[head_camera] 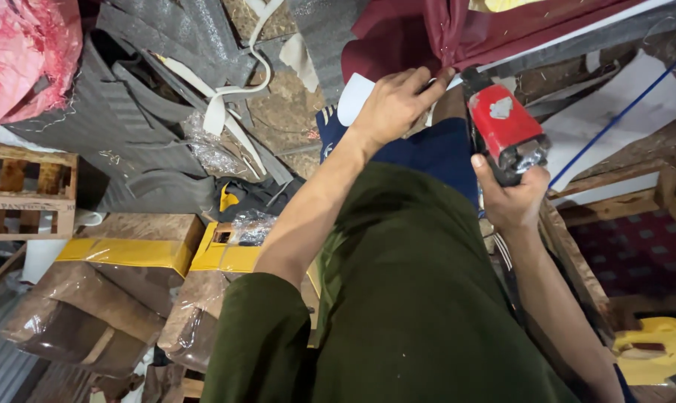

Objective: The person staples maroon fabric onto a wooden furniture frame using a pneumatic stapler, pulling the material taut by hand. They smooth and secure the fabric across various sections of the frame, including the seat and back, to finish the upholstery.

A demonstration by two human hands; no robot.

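While the right hand (511, 195) is closed around the grip of a red power tool (504, 128), most likely a staple gun though its working end is hard to make out, the tool's nose points up toward the edge of the maroon fabric (457, 33). The left hand (395, 104) lies just beside it with its fingers (420, 78) curled and pressing down, seemingly pinching the hem of that fabric against the pale board (621, 112) beneath; whether the fingers actually grip the cloth or only hold it flat cannot be told. A white patch (353, 97) peeks out under the left wrist, and the person's dark blue trouser leg (435, 153) and olive-green sleeve (398, 298) fill the space below both hands.

Judging by how things lie, the fastening is somewhere in the middle: the maroon cloth is already drawn over the frame and hangs in loose folds above, yet the stretch between the two hands does not look pinned down, and no row of fasteners is visible.

Further out, grey ribbed material (129, 112) and cream strapping (226, 97) lie heaped to the left, with a wooden crate (24, 190) beyond. Below them stand brown upholstered pieces wrapped in clear plastic with yellow tape (129, 250). To the right, a wooden frame (577, 261) borders a red patterned rug (644, 254).
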